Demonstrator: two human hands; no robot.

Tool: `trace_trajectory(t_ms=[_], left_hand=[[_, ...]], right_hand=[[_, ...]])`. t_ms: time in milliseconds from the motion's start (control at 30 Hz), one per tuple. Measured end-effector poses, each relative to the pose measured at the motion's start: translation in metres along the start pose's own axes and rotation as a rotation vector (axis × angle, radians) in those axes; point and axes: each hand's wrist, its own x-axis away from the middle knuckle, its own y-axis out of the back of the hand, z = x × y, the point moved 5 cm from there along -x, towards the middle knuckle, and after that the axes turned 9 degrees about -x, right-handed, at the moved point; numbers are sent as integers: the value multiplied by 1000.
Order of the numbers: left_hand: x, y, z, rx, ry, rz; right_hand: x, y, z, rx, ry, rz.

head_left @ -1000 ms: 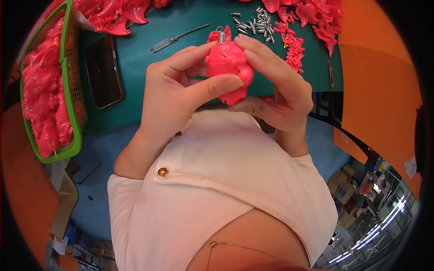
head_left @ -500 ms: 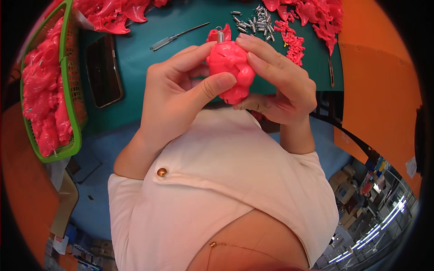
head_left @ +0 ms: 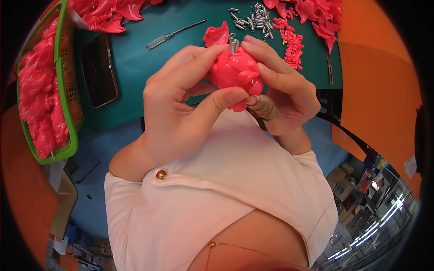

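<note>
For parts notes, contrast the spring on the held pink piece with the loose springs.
The single spring juts from the pink piece; the loose springs lie on the green table. The single spring points toward the picture's top; the loose springs lie at mixed angles. Both look silvery.

Table [head_left: 131, 58]: green top; orange panels [head_left: 375, 77] to left and right. Floor [head_left: 97, 198]: blue. Lower right: cardboard boxes [head_left: 342, 189] in a pile; nearer the rim, bright linear lights [head_left: 392, 210] in slanting rows.
</note>
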Motion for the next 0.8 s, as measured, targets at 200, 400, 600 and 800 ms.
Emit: trace_trajectory(t_ms=[200,400,600,800], left_hand=[[1,1,-2,-36,-36,-3],[1,3,-4,-68,-51,12],[3,4,-7,-121,-95,26],[3,5,-9,-138,-103,13]], right_hand=[[1,-2,-1,-65,4,-24],[4,-3,-3,-114,9,-65],[3,-5,-2,-132,17,-60],[1,-4,-4,-166,23,-31]])
